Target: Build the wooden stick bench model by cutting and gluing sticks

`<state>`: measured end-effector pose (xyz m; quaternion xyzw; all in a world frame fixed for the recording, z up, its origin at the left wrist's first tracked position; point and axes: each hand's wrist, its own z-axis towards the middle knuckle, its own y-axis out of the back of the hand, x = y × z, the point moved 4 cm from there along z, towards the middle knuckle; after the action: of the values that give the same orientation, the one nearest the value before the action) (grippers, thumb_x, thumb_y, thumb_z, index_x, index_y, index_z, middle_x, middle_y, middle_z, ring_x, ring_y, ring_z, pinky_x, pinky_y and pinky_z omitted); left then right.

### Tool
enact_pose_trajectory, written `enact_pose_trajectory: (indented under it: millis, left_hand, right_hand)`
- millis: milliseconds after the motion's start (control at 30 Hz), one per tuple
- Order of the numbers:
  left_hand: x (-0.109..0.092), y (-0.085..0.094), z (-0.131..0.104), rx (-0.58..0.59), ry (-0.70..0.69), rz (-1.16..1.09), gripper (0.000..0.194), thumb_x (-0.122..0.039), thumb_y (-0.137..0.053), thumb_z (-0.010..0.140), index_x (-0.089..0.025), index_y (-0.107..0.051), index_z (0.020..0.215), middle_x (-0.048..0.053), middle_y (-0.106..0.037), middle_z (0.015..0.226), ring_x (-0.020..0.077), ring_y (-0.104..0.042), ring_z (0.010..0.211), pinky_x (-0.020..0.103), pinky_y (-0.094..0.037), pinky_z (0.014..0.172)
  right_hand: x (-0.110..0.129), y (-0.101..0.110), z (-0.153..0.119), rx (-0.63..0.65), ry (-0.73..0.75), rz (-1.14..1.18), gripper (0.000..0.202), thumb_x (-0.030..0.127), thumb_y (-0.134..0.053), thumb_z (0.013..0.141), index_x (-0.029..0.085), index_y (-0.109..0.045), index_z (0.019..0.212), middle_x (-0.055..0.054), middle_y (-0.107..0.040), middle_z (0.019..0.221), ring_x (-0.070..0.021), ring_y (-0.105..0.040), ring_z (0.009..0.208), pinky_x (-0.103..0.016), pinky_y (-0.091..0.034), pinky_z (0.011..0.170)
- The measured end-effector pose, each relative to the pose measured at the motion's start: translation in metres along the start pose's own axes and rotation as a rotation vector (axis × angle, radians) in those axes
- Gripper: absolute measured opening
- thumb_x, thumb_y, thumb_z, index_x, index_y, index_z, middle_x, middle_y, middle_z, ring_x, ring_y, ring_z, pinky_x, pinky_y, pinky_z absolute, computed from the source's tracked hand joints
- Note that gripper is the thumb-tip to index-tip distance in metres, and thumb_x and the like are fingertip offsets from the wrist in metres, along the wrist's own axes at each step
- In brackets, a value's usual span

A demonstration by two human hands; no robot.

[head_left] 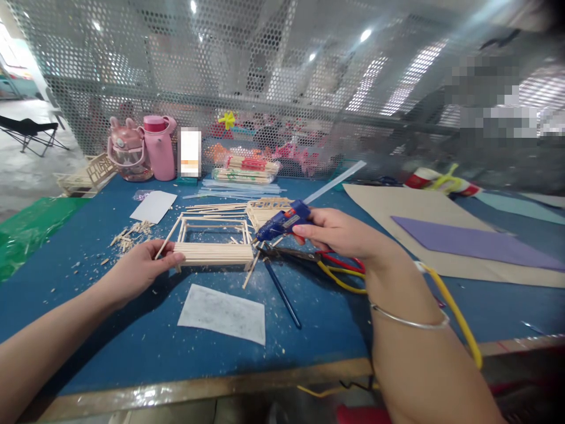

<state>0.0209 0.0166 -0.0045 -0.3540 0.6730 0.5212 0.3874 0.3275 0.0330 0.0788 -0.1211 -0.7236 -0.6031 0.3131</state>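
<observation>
Left hand: the left hand [140, 270] comes in from the lower left, palm down, fingers closed on the left end of the stick frame [215, 245].
Right hand: the right hand [339, 234] reaches in from the lower right and grips the blue glue gun [285, 221], nozzle pointing at the right side of the frame.
Stick frame: it lies flat on the blue table [132, 341], between both hands.
Under the gun: scissors [309, 255] with red handles, a dark pen [282, 293] beside them.
Nearby: white paper [223, 314] in front of the frame; pink bottle [159, 148] at the back.
Cable: a yellow cable [459, 318] runs over the right wrist.
</observation>
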Motion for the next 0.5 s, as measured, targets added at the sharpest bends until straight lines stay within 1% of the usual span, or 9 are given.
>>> enact_pose_trajectory:
  millis: [233, 300, 367, 433, 500]
  left_hand:
    - [-0.0006, -0.0002, 0.0008, 0.001, -0.008, 0.001, 0.034, -0.051, -0.058, 0.068, -0.018, -0.057, 0.077, -0.004, -0.048, 0.057, 0.006, -0.027, 0.041, 0.021, -0.015, 0.04]
    - [-0.0005, 0.0003, 0.0001, 0.0, -0.008, 0.004, 0.033, -0.05, -0.058, 0.068, -0.018, -0.058, 0.076, -0.004, -0.05, 0.058, 0.0064, -0.03, 0.041, 0.021, -0.017, 0.04]
    - [-0.0005, 0.0014, -0.0006, -0.023, -0.017, 0.012, 0.033, -0.049, -0.059, 0.067, -0.018, -0.059, 0.077, -0.004, -0.053, 0.059, 0.0079, -0.036, 0.044, 0.021, -0.021, 0.042]
    - [-0.0013, 0.003, -0.0011, -0.071, -0.047, 0.018, 0.031, -0.047, -0.061, 0.067, -0.019, -0.062, 0.079, -0.003, -0.056, 0.061, 0.0102, -0.043, 0.049, 0.022, -0.027, 0.046]
    - [-0.0021, 0.0045, -0.0014, -0.126, -0.074, 0.004, 0.03, -0.045, -0.063, 0.065, -0.019, -0.064, 0.08, -0.002, -0.059, 0.064, 0.0122, -0.047, 0.055, 0.023, -0.03, 0.05]
  right_hand:
    - [-0.0007, 0.0026, -0.001, -0.001, 0.01, -0.014, 0.03, 0.044, -0.051, 0.078, 0.017, -0.051, 0.065, 0.004, -0.047, 0.048, -0.0071, -0.041, 0.042, -0.021, -0.031, 0.041]
    - [-0.002, 0.0051, -0.0015, -0.004, 0.023, -0.007, 0.031, 0.045, -0.053, 0.077, 0.016, -0.051, 0.065, 0.003, -0.049, 0.05, -0.0072, -0.042, 0.043, -0.021, -0.032, 0.042]
    - [-0.0032, 0.0065, -0.0016, 0.005, 0.051, 0.054, 0.032, 0.046, -0.053, 0.077, 0.016, -0.052, 0.067, 0.003, -0.049, 0.052, -0.007, -0.041, 0.044, -0.021, -0.032, 0.042]
    - [-0.0037, 0.0065, -0.0012, 0.012, 0.098, 0.149, 0.032, 0.047, -0.053, 0.078, 0.016, -0.052, 0.069, 0.003, -0.048, 0.052, -0.0063, -0.04, 0.043, -0.021, -0.03, 0.04]
    - [-0.0029, 0.0052, -0.0008, 0.014, 0.158, 0.236, 0.033, 0.047, -0.053, 0.079, 0.015, -0.054, 0.071, 0.002, -0.05, 0.054, -0.0055, -0.039, 0.042, -0.02, -0.03, 0.039]
